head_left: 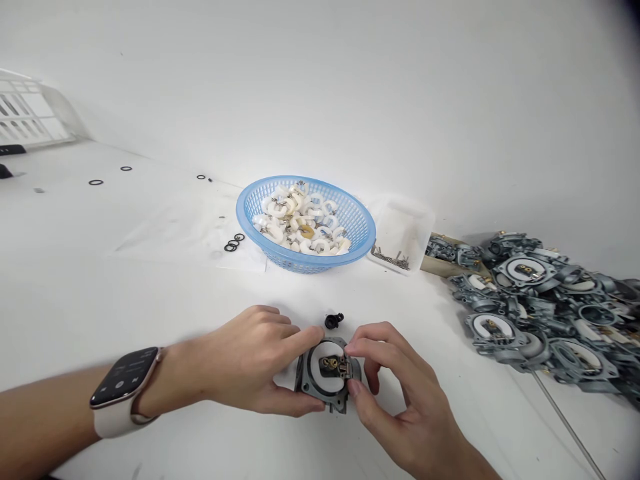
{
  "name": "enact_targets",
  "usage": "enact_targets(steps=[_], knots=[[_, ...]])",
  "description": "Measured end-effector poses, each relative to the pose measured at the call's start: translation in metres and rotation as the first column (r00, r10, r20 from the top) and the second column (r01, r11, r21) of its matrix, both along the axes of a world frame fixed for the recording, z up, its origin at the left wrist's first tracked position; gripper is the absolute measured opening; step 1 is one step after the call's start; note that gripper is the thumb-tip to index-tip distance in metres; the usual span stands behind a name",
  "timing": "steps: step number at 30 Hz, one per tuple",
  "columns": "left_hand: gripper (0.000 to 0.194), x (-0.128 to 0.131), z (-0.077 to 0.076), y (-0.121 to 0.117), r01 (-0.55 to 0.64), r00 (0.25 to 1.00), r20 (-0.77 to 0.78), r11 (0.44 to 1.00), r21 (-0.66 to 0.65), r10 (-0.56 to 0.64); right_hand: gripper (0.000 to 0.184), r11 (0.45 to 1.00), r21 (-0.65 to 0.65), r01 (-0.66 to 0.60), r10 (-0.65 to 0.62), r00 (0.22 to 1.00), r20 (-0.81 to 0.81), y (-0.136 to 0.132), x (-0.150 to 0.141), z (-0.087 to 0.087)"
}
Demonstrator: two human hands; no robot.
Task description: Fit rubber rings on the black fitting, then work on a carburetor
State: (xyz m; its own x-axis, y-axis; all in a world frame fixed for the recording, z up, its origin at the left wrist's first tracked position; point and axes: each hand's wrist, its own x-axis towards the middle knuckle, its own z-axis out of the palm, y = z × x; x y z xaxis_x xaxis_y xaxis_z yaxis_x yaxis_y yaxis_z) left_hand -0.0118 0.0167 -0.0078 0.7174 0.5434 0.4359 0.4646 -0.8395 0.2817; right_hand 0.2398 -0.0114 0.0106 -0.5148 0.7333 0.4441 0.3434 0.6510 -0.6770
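Observation:
A grey metal carburetor body (pixel 341 401) rests on the white table, its open face up. Set inside it is a white C-shaped float (pixel 320 370), curved around dark and brass parts in the middle. My left hand (pixel 250 363) grips the carburetor's left side between thumb and index finger. On the opposite side, the thumb and index finger of my right hand (pixel 405 393) close on the edge by the float's hinge. Whether a small pin is between those fingertips I cannot tell. Just beyond the carburetor lies a small black fitting (pixel 332 321).
A blue basket (pixel 367 247) heaped with white floats stands behind my hands. Next to it, a clear tray (pixel 417 230) holds thin metal pins. More carburetors (pixel 530 300) are piled at the right. Black rubber rings (pixel 231 246) lie left of the basket; a white rack (pixel 30 113) is far left.

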Motion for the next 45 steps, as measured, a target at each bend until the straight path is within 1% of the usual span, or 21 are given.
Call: enact_targets(steps=[3, 9, 14, 19, 25, 28, 33, 36, 39, 45], knots=[[0.047, 0.0004, 0.0000, -0.0004, 0.000, 1.000, 0.000, 1.000, 0.003, 0.000, 0.039, 1.000, -0.011, -0.008, 0.008, 1.000, 0.008, 0.0003, 0.0001, 0.0004], [0.047, 0.0004, -0.0003, -0.0001, 0.007, 1.000, 0.004, 1.000, 0.010, -0.007, 0.045, 0.998, -0.044, -0.033, 0.034, 0.999, 0.026, -0.0038, 0.0014, -0.0009], [0.048, 0.0006, 0.0002, 0.0001, 0.009, 1.000, -0.001, 1.000, 0.007, -0.009, 0.041, 0.999, -0.015, -0.031, 0.031, 1.000, 0.002, -0.0022, 0.0006, -0.0018], [0.046, 0.0004, 0.0020, -0.0007, 0.004, 1.000, -0.024, 1.000, -0.029, -0.004, 0.038, 1.000, 0.004, -0.010, 0.010, 1.000, 0.005, 0.0012, -0.0004, -0.0008], [0.047, 0.0002, 0.0008, 0.0005, 0.000, 1.000, -0.006, 1.000, -0.012, 0.000, 0.043, 0.999, -0.040, -0.032, 0.033, 0.999, 0.034, -0.0029, 0.0009, 0.0002], [0.048, 0.0003, 0.0000, 0.0004, 0.000, 1.000, -0.002, 1.000, -0.010, 0.000, 0.045, 0.999, -0.037, -0.034, 0.036, 0.998, 0.042, -0.0037, 0.0011, 0.0007], [0.049, -0.0004, 0.0003, -0.0011, 0.000, 1.000, -0.022, 1.000, -0.019, 0.000, 0.039, 1.000, -0.016, -0.021, 0.021, 1.000, 0.022, -0.0010, 0.0010, 0.0006], [0.049, -0.0002, 0.0001, -0.0010, -0.002, 1.000, -0.008, 1.000, -0.013, 0.002, 0.035, 1.000, 0.000, -0.003, 0.003, 1.000, 0.012, 0.0007, 0.0006, 0.0001], [0.047, 0.0005, 0.0000, -0.0003, -0.003, 1.000, 0.007, 1.000, -0.009, 0.003, 0.034, 1.000, 0.002, 0.002, -0.002, 1.000, 0.020, 0.0016, -0.0002, 0.0000], [0.048, 0.0007, 0.0019, -0.0005, 0.001, 1.000, -0.011, 1.000, 0.000, -0.001, 0.036, 1.000, 0.001, -0.005, 0.005, 1.000, 0.018, 0.0018, -0.0007, 0.0000]])
